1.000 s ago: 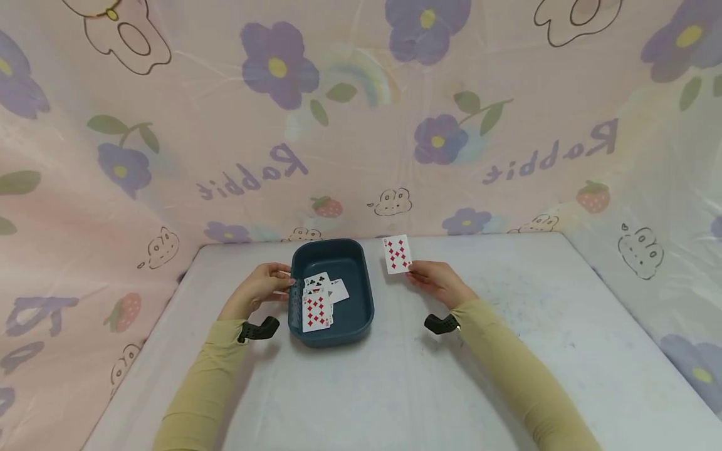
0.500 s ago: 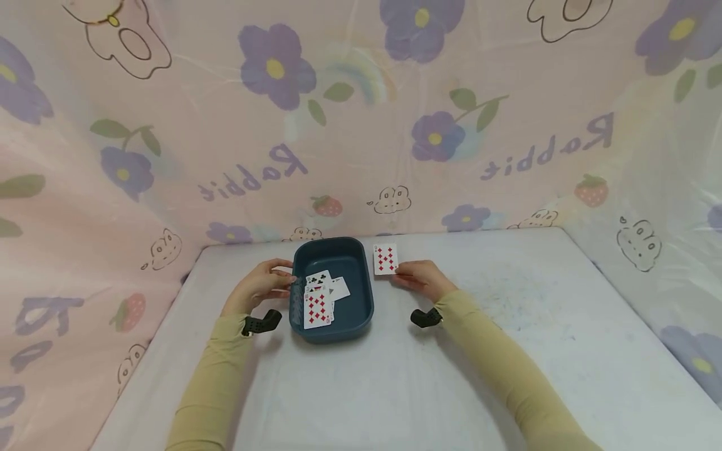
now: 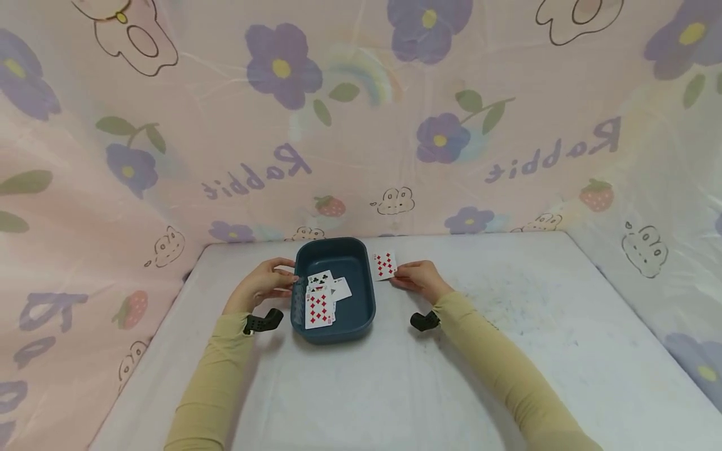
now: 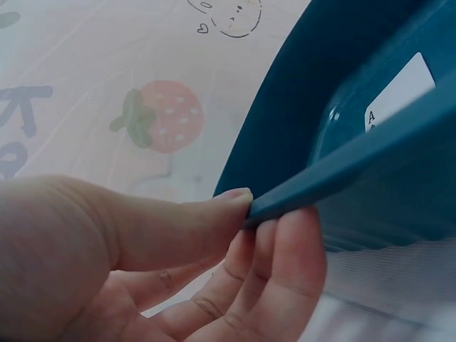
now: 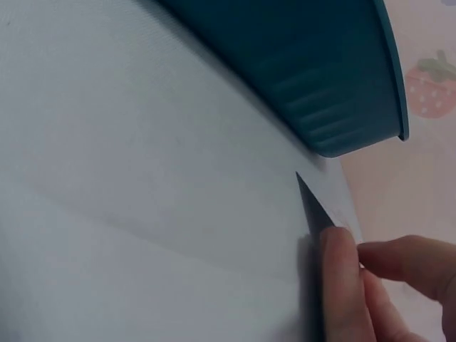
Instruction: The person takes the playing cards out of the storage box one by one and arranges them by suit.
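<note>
Playing card (image 3: 385,265) is just right of the tub (image 3: 355,310), pinched in the right hand (image 3: 422,280) by the side away from the tub. Left hand (image 3: 262,286) is pinching the tub's left rim, and more cards (image 3: 319,308) lie inside it. I'd guess it's super light, slick and bendy, so an edge or corner pinch seems best.

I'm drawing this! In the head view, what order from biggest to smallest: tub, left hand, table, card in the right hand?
1. Table
2. Tub
3. Left hand
4. Card in the right hand
</note>
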Demonstrator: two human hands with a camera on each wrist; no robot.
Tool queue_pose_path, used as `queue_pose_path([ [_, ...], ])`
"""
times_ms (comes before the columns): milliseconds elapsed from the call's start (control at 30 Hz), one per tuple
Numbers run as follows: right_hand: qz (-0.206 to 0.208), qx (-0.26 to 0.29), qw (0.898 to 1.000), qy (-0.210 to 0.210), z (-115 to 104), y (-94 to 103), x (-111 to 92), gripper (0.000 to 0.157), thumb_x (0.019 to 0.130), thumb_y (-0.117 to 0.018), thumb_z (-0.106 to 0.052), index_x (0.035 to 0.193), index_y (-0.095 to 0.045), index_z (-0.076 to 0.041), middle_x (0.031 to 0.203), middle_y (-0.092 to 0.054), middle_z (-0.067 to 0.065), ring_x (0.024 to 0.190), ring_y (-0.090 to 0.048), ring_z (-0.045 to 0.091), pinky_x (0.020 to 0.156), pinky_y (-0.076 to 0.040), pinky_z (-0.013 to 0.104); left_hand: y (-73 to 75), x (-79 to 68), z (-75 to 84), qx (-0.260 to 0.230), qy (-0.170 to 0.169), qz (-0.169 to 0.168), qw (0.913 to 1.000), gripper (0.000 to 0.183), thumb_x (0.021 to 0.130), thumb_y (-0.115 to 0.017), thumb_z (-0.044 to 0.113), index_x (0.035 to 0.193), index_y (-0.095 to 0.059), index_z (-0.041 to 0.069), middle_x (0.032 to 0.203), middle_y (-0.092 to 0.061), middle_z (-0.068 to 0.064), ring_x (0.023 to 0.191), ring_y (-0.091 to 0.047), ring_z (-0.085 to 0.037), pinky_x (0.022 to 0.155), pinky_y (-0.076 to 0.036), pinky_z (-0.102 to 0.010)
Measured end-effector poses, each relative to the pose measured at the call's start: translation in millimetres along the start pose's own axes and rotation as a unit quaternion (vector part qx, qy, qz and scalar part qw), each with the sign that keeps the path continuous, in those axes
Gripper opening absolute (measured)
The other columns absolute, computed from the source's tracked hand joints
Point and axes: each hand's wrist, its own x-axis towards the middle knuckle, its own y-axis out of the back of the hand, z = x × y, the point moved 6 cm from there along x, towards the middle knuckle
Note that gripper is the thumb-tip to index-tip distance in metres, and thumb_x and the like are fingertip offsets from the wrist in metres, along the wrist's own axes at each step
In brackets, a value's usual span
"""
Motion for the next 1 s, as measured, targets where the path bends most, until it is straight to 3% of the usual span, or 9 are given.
queue_pose_path([
  [200,0.005,0.008,1.0,0.01,1,-0.4,0,0.04,0.09,-0.058,0.01,0.126,-0.046,0.019,0.115,-0.054,0.028,0.079,-0.067,0.019,0.083,-0.051,0.032,0.7,-1.2,2.7,0.012,-0.005,-0.001,0.9999,0.052,0.092,-0.061,0.003,0.139,-0.038,0.001,0.116,-0.056,-0.021,0.08,-0.062,-0.02,0.071,-0.055,-0.033],
  [500,0.025,-0.004,1.0,0.015,3,1.9,-4,0.038,0.091,-0.058,0.008,0.127,-0.048,0.016,0.123,-0.051,0.03,0.092,-0.066,0.023,0.084,-0.05,0.032,1.3,-2.4,0.6,0.002,-0.003,-0.001,1.0,0.052,0.093,-0.06,0.003,0.14,-0.037,0.002,0.119,-0.055,-0.023,0.079,-0.06,-0.018,0.072,-0.054,-0.033],
  [733,0.019,-0.038,0.999,0.021,1,4.9,-12,0.036,0.093,-0.054,0.006,0.128,-0.048,0.016,0.125,-0.052,0.032,0.091,-0.067,0.023,0.085,-0.05,0.032,0.3,0.7,-1.4,0.006,-0.005,0.006,1.0,0.052,0.094,-0.059,0.005,0.141,-0.038,0.003,0.123,-0.054,-0.025,0.08,-0.06,-0.019,0.072,-0.053,-0.032],
  [1000,0.019,-0.104,0.992,0.061,-14,5.0,-24,0.033,0.094,-0.055,0.002,0.124,-0.053,0.014,0.112,-0.061,0.028,0.093,-0.066,0.027,0.084,-0.051,0.034,1.4,1.4,-2.6,0.007,0.005,0.026,0.9996,0.051,0.093,-0.06,0.004,0.14,-0.041,0.006,0.121,-0.054,-0.022,0.08,-0.059,-0.019,0.068,-0.053,-0.029],
])
